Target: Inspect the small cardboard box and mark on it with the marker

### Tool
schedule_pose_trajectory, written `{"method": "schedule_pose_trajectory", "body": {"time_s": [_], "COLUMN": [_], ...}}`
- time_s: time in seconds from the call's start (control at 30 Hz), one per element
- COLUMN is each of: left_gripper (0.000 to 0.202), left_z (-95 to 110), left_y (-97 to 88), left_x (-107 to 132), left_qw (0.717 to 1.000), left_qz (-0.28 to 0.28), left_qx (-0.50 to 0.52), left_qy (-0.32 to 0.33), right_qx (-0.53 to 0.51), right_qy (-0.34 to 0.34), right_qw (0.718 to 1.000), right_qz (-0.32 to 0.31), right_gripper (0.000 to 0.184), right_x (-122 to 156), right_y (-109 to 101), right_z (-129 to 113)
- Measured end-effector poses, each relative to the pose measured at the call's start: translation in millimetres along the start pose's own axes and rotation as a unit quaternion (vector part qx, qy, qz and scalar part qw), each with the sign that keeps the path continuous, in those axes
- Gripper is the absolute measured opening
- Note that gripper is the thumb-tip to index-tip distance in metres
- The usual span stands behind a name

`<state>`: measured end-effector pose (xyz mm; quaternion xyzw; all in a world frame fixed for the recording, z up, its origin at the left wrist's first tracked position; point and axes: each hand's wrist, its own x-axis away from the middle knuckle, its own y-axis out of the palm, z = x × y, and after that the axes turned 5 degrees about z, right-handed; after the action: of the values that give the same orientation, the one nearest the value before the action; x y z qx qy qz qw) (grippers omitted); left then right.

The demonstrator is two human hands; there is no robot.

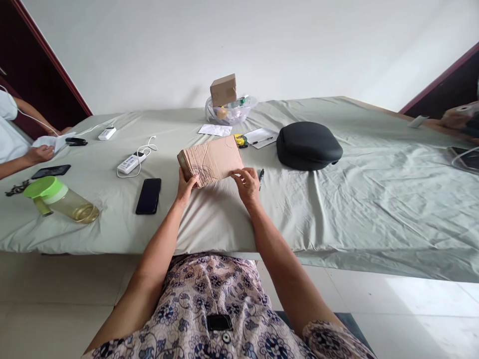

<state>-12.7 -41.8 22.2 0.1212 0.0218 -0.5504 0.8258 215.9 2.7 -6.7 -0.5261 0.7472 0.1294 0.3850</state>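
A brown cardboard box [215,160] with dark scribbled lines near its lower left corner is tilted between my two hands. My left hand [185,187] grips its left end, thumb on the scribbled face. At the lower right corner, the fingers of my right hand [246,183] are pinched together on the box's edge. A black marker pen [261,179] lies just right of my right hand. Behind the box, a yellow and black item [240,140] is partly hidden, beside a white paper [261,137] with a pen [263,140] on it.
A black case [309,145] sits to the right. At the back, a clear basket [239,113] holds a small carton [223,90]. Leftward are a phone [148,196], a power strip [131,163] and a green-lidded jug [62,199]. Another person's hand [41,153] holds something white at far left.
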Motion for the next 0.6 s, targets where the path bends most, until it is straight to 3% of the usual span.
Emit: {"method": "schedule_pose_trajectory", "body": {"time_s": [0.27,0.43,0.6], "left_gripper": [0.091,0.083,0.085], "left_z": [11.8,14.1,11.1], "left_y": [-2.5,-2.4,-2.9], "left_x": [3.4,2.6,0.8], "left_qw": [0.999,0.998,0.998], "left_qz": [-0.025,-0.034,-0.045], "left_qx": [0.017,0.028,0.022], "left_qy": [-0.044,-0.049,-0.029], "right_qx": [-0.052,-0.126,-0.149], "right_qy": [0.113,0.184,0.194], "right_qw": [0.988,0.971,0.966], "right_qz": [0.095,0.085,0.078], "right_gripper": [0.031,0.037,0.037], "right_x": [-9.7,-11.7,-11.0], "right_y": [-2.7,0.0,-0.3], "right_z": [12.9,15.0,15.6]}}
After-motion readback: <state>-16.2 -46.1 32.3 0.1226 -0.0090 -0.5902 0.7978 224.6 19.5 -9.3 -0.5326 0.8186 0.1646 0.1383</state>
